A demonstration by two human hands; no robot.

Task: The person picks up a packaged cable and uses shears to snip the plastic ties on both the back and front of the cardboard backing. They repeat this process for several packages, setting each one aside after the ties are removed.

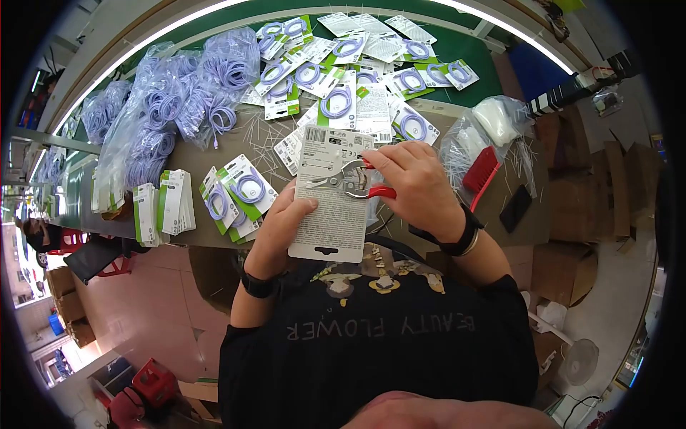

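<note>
In my left hand (275,232) I pinch a printed packaging card (329,229) by its left edge, thumb flat on the text side, the end with the dark hanger slot towards me. My right hand (421,182) is curled round the red-handled wire cutters (355,179), whose handles stand apart; their metal nose lies over the card's middle, pointing left.

Just beyond my left hand, on the worktable (268,136), lie carded lilac cables (249,187), with upright packaging cards (174,204) farther left. On the right are a black phone (516,208) and, slightly farther, a red brush (481,170) beside a clear plastic bag (493,121) with white contents. Thin white strips (259,141) are scattered beyond the cards.

At the far left sit clear bags of coiled lilac cables (164,100); across the far middle spreads a loose, overlapping pile of carded cables (336,102).
</note>
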